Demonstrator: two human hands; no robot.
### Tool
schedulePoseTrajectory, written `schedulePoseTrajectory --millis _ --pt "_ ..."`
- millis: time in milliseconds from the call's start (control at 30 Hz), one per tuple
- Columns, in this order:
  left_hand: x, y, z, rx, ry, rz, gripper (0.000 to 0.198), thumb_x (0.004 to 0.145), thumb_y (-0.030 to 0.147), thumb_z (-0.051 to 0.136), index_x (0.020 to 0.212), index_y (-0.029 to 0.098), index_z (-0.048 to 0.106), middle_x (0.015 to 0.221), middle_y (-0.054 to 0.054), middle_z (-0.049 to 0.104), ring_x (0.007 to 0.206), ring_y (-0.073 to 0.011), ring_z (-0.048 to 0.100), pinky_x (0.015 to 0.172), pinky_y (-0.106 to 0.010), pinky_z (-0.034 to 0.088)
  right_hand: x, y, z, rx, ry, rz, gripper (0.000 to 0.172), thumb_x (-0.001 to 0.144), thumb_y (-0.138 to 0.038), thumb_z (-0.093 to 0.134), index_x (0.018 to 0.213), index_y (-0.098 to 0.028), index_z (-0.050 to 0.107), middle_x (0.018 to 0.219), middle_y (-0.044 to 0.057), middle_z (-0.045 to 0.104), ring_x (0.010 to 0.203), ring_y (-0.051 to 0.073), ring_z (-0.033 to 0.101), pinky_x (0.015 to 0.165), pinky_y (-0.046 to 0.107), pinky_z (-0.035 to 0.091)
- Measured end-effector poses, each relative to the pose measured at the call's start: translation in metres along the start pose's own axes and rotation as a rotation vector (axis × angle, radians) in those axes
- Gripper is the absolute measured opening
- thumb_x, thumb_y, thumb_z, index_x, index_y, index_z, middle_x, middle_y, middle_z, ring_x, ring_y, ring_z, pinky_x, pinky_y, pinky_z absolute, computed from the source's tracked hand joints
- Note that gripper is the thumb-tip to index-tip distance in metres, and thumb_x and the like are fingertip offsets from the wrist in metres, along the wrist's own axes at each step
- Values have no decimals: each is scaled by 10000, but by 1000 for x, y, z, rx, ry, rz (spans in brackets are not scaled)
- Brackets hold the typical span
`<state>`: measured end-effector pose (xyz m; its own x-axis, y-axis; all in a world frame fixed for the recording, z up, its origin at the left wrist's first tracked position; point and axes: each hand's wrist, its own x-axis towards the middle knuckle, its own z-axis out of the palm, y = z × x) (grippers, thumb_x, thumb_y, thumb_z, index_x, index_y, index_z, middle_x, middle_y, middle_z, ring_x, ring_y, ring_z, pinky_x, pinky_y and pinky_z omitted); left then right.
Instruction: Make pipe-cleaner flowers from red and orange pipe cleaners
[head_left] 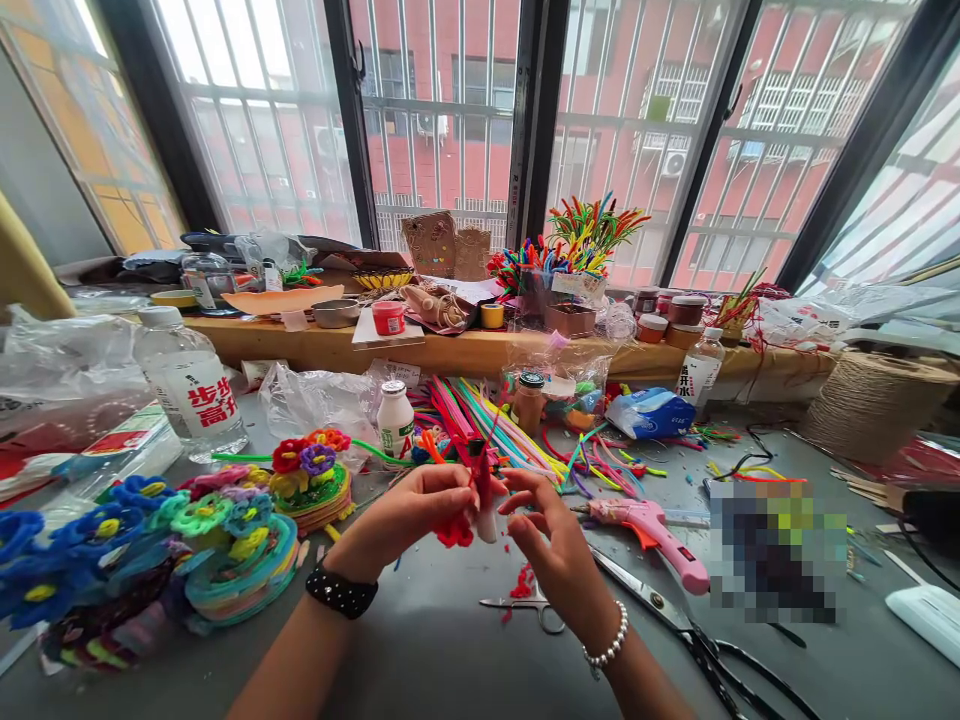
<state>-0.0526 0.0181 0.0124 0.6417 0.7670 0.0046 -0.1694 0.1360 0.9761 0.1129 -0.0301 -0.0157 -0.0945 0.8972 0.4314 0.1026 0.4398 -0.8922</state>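
Left hand (420,512) pinches a red piece (484,490), right hand (556,540) (fingers parted) just beside

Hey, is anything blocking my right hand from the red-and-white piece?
Nothing visible: your left hand holds the red-and-white piece, and your right hand is close beside it, fingers curved; whether its fingertips touch is unclear.

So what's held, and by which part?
Red fuzzy piece, seemingly by its upper edge, in the left hand; whether the right hand grips anything can't be told.
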Motion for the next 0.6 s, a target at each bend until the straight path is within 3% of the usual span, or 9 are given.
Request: schedulePoseTrajectory --millis 100,200,367,600 --pt "4 -6 2 23 -65 -53 202 642 306 624 611 125 541 601 -13 560 494 -81 487 471 -190 378 -1 -1 2 -86 -95 -2 246 768 -356 479 929 -180 540 791 36 589 662 136 537 554 226 417" --pt "3 -7 1 36 -67 -43 184 667 292 602 623 130 528 593 -9 547 516 -86 485 487 -192 373 -1 0 1 -165 -92 33 249 794 -372 431 787 -166 573 652 9 585 533 106 503 496 207 377" --pt "1 -4 -2 40 -41 -8 161 691 279 578 651 128 540 594 -8 538 513 -82 474 498 -196 367 -2 0 2 -191 -139 37 231 750 -368 503 856 -171 563 699 11 593 531 109 505 483 204 368" --pt "3 -3 1 20 6 5 164 678 269 592 626 119 551 787 -51 602 517 -70 468 509 -201 369 -2 5 5 -269 -142 61 136 746 -297 519 800 -180 564 559 -23 534 474 109 468 466 210 347"
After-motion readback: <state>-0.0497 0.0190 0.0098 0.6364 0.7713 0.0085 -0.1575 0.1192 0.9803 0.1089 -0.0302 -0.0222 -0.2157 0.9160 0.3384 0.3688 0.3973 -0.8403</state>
